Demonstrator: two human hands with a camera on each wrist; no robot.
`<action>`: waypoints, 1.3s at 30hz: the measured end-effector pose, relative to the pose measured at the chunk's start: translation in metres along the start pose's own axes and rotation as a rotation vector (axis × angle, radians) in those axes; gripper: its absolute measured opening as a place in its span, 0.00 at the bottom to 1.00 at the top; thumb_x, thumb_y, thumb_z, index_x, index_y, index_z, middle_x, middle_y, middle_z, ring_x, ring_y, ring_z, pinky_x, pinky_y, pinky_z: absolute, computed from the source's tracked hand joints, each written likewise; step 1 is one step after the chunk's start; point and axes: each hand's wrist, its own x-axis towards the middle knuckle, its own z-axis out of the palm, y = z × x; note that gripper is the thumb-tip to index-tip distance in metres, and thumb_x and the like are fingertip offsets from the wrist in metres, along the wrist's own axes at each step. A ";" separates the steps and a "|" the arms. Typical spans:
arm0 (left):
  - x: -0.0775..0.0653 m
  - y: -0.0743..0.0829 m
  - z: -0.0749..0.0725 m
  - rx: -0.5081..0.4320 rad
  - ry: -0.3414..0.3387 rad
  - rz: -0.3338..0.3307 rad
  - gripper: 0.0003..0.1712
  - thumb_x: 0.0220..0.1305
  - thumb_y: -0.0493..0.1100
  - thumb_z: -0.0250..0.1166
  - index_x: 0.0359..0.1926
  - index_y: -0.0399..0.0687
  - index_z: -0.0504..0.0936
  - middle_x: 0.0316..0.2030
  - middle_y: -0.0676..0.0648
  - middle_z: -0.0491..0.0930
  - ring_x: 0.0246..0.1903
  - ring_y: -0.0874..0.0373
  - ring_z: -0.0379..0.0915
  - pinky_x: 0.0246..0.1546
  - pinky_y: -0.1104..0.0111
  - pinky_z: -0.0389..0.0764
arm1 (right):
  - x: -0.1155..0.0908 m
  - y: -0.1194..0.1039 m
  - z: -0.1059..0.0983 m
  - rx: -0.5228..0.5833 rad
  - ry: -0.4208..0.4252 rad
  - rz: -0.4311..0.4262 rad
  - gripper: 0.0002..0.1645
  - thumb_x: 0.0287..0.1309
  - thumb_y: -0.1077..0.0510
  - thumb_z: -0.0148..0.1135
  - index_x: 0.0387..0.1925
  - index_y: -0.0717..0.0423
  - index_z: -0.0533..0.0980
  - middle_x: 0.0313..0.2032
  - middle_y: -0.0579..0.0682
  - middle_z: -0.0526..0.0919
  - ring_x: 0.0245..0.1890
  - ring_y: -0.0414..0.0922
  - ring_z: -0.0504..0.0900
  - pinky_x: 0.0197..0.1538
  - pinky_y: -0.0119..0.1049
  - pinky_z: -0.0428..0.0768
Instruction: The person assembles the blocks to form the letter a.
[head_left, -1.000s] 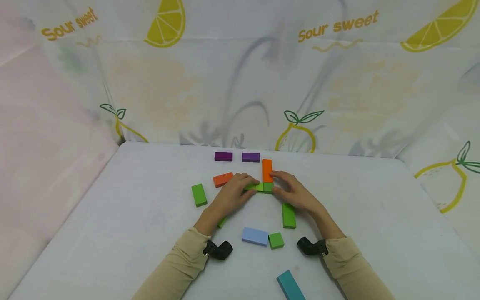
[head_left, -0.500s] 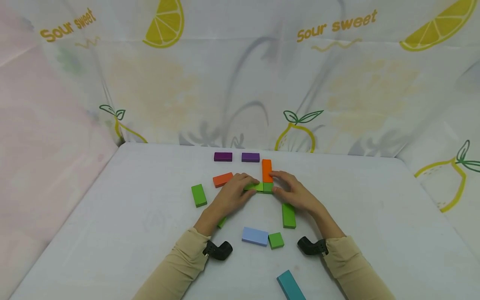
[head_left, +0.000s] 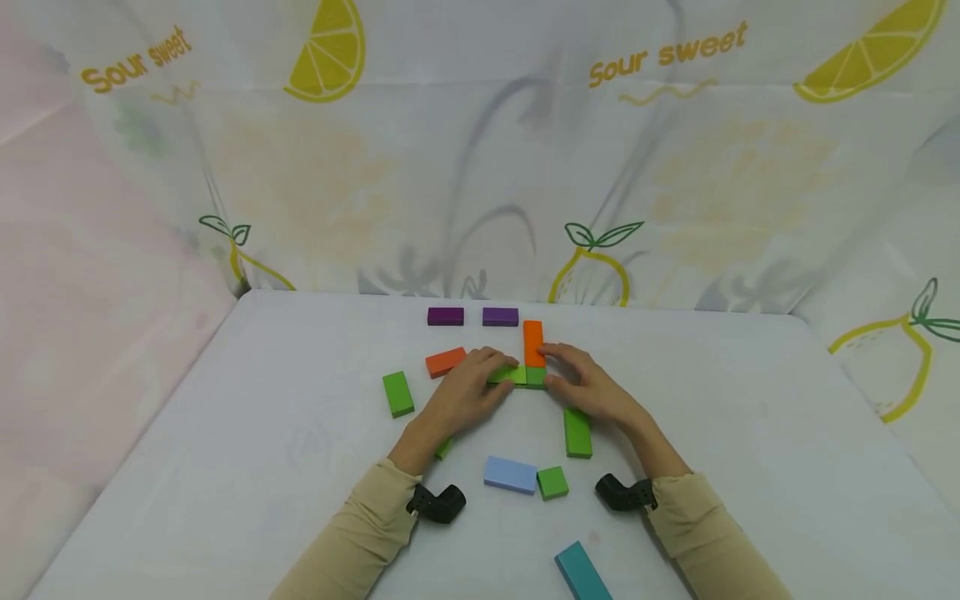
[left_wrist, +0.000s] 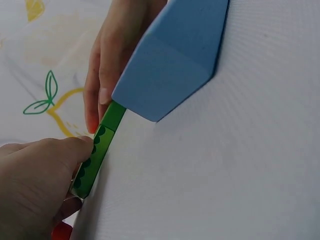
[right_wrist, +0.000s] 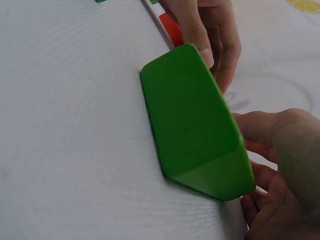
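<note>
In the head view my left hand [head_left: 467, 390] pinches a light green block [head_left: 517, 375], with thumb and fingers on opposite long sides. The left wrist view shows a dark scalloped edge along this block [left_wrist: 97, 159]. Its right end meets a small green block [head_left: 536, 377], and an orange block [head_left: 533, 342] lies lengthwise behind that one. My right hand [head_left: 588, 387] rests at their right side, its index finger against the orange block and its thumb beside the small green one. Both hands partly hide the blocks they touch.
Around the hands lie a red-orange block [head_left: 446, 362], green blocks [head_left: 398, 393] [head_left: 577, 433], a small green block [head_left: 552, 482], a light blue block [head_left: 510, 474] and a teal block [head_left: 582, 572]. Two purple blocks [head_left: 446, 317] [head_left: 500, 317] lie at the table's back.
Both hands stay at the same blocks with hardly any motion. The head view has tilted slightly, so the scene sits a little lower.
</note>
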 end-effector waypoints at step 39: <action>-0.008 -0.029 -0.063 0.154 -0.134 -0.258 0.20 0.62 0.46 0.63 0.54 0.47 0.79 0.50 0.41 0.75 0.48 0.45 0.71 0.47 0.52 0.73 | 0.001 -0.005 0.001 -0.012 0.054 -0.022 0.20 0.65 0.56 0.55 0.57 0.56 0.71 0.36 0.51 0.78 0.33 0.43 0.73 0.38 0.29 0.73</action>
